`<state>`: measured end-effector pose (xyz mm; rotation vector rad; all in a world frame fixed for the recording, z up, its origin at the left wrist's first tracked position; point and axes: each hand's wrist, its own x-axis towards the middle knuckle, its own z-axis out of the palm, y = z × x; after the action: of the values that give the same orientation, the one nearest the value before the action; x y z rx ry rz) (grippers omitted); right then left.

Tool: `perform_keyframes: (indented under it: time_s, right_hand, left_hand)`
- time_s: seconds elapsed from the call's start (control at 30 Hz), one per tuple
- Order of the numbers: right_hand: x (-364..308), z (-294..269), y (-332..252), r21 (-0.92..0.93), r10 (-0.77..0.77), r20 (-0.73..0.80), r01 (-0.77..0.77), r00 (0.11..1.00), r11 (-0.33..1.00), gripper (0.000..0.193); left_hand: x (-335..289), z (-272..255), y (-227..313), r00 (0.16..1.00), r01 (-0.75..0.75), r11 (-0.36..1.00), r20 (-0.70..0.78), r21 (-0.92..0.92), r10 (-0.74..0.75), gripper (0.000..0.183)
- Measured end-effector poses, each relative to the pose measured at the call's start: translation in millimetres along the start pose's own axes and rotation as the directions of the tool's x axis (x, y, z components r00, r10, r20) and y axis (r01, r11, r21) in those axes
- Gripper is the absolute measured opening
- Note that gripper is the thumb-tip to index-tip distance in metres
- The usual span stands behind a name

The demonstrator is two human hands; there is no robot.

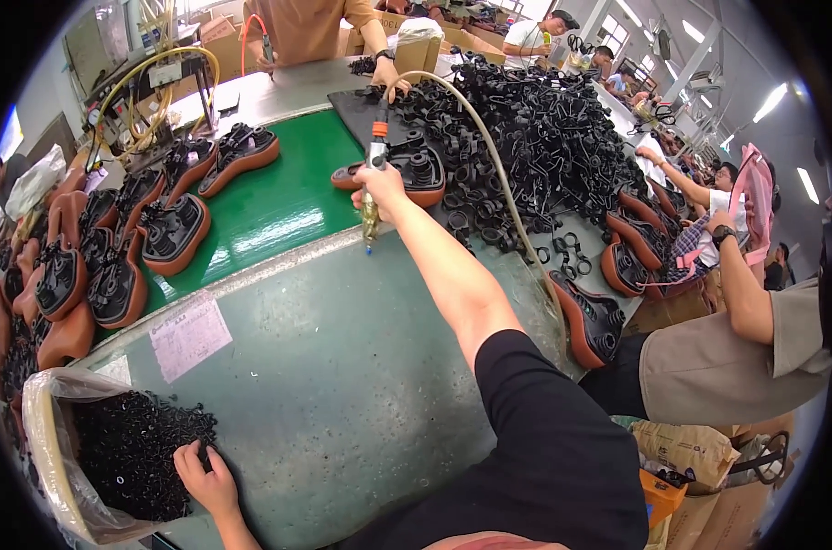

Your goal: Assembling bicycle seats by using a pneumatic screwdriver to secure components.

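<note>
My right hand [384, 191] is wrapped round a pneumatic screwdriver [376, 158] with a silver body, an orange collar and a brass-coloured lower end. Just behind it, a brown paddle-shaped shell [425, 195] with black parts inside lies on the green belt's right end, partly hidden by the hand and tool. At lower left, my left hand [210, 478] reaches the edge of a heap of small black screws [136, 449]. Thumb and forefinger close around dark screws there; how many cannot be made out. The heap spills from a plastic-lined box [49, 458] onto the worktable [342, 367].
Many similar brown shells [176, 234] line the left of the green belt [278, 206]. A large pile of black parts [544, 128] covers the right side. A beige hose [503, 174] arches over it. One co-worker [310, 27] stands opposite, another [727, 357] at right.
</note>
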<state>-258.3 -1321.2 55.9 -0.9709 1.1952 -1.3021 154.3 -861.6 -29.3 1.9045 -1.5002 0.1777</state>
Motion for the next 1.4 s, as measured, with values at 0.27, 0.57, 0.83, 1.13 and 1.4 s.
perform_keyframes:
  time_s: [0.27, 0.57, 0.83, 1.13, 1.4]
  right_hand:
    - [-118, -27, -2, 0.064, 0.067, 0.243, -0.085, 0.968, 0.994, 0.021]
    - [-275, -60, 17, -0.108, 0.219, 0.607, -0.194, 0.764, 0.975, 0.030]
    - [-411, -113, -7, -0.268, 0.399, 0.734, -0.305, 0.549, 0.914, 0.032]
    - [-463, -135, -71, 0.051, -0.030, 0.648, -0.004, 0.761, 0.999, 0.028]
    - [-464, -45, -77, 0.571, -0.567, 0.552, 0.219, 0.611, 0.791, 0.035]
  left_hand:
    - [-6, -6, -4, 0.996, -0.060, 0.998, -0.059, 0.014, 0.061, 0.020]
    - [-9, -3, -6, 0.993, -0.097, 0.994, -0.058, 0.059, 0.100, 0.015]
    - [-18, -7, -2, 0.990, -0.082, 0.991, -0.105, 0.109, 0.094, 0.018]
    - [-22, -19, -2, 0.996, -0.084, 0.995, -0.022, 0.050, 0.085, 0.018]
    - [-51, -41, 92, 0.831, 0.527, 0.167, 0.464, -0.833, -0.308, 0.028]
